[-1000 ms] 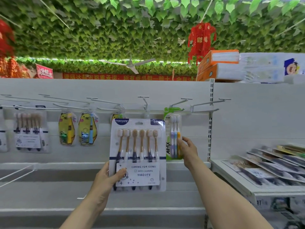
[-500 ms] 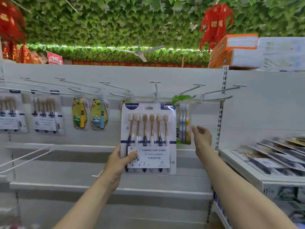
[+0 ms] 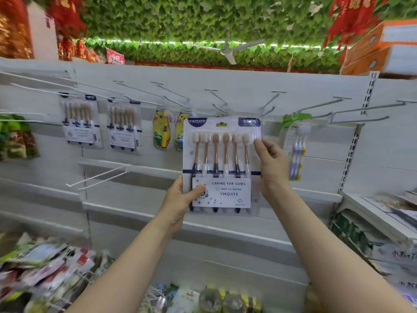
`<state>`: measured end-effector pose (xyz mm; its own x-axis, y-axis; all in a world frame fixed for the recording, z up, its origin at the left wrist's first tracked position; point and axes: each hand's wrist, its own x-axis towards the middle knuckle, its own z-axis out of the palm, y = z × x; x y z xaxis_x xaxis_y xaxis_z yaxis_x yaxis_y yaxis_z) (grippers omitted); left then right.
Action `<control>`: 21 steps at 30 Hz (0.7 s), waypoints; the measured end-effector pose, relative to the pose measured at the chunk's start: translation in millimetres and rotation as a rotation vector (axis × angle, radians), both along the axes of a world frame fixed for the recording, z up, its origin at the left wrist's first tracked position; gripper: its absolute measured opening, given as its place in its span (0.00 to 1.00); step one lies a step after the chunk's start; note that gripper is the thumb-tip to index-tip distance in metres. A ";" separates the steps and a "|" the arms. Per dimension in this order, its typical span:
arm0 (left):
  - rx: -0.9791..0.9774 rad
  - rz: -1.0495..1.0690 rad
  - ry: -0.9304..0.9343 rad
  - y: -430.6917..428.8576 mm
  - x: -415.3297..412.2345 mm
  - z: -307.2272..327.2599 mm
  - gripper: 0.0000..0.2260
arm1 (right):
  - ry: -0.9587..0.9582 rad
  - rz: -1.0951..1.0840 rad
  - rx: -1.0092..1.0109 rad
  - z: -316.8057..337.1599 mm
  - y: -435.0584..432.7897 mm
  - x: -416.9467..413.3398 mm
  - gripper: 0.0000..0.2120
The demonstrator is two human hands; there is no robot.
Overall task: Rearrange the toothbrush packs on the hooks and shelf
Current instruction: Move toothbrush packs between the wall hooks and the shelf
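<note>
The six-brush pack [image 3: 222, 163] stands upright in front of the back panel, just under the hooks [image 3: 216, 98], long axis vertical, bristle heads up. The left hand [image 3: 180, 199] pinches its lower left corner; the right hand [image 3: 272, 168] grasps its right edge. Two matching packs [image 3: 80, 123] and two bear packs [image 3: 161, 129] hang to the left, and one green pack [image 3: 296, 141] hangs to the right.

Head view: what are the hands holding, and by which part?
Both hold the six-brush YIKOJIFE pack: the left hand pinches its lower left corner, thumb on the front; the right hand grips its right edge.
</note>
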<state>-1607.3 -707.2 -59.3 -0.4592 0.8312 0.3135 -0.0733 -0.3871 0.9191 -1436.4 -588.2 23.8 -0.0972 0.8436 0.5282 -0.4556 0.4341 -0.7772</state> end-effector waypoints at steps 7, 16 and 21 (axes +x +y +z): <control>-0.015 0.080 0.003 -92.8 -91.7 -8.7 0.17 | -0.008 0.131 0.018 -1.9 -91.1 -100.3 0.14; -0.066 0.228 0.029 -228.9 -263.0 -1.2 0.12 | -0.005 0.221 -0.001 4.9 -207.5 -276.0 0.11; -0.080 0.350 -0.020 -274.2 -348.4 4.7 0.21 | -0.027 0.227 -0.039 13.0 -247.8 -365.4 0.10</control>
<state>-1955.7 -981.5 -54.7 -0.7258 0.6440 0.2419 0.0327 -0.3189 0.9472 -1801.8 -836.1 36.8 -0.3003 0.8182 0.4904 -0.5168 0.2926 -0.8046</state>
